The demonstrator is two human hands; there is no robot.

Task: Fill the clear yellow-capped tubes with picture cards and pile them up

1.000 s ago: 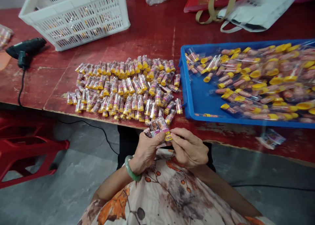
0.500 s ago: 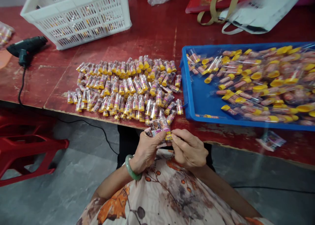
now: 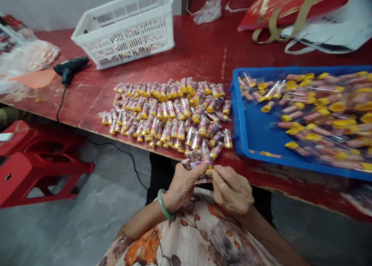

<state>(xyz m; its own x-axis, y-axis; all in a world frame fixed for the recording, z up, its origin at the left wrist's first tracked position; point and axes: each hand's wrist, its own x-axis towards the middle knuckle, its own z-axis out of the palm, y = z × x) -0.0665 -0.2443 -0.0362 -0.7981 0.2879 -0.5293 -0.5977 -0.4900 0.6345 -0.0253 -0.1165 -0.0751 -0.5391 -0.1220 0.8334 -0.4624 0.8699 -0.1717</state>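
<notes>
A small stack of flat printed plastic sleeves (image 3: 195,161) is pinched in my left hand (image 3: 183,184), thumb on top, a green bangle (image 3: 165,204) on the wrist. My right hand (image 3: 234,189) has its fingers pressed together at the right edge of the stack; its fingertips appear to grip that edge. Just beyond the hands, rows of small wrapped tubes with yellow bases (image 3: 165,110) lie on the red table (image 3: 203,45). To the right stands a blue tray (image 3: 255,130) of unwrapped clear tubes with yellow caps (image 3: 319,101) and pinkish contents.
A white slatted crate (image 3: 128,33) stands at the back left, beside a black heat gun (image 3: 71,65) with its cord over the table edge. Red stools (image 3: 46,177) are at the lower left. Bags (image 3: 299,10) lie at the back right.
The view has swung left, so the table's things sit farther right and lower in it. Both hands keep nearly the same pose on the sleeves.
</notes>
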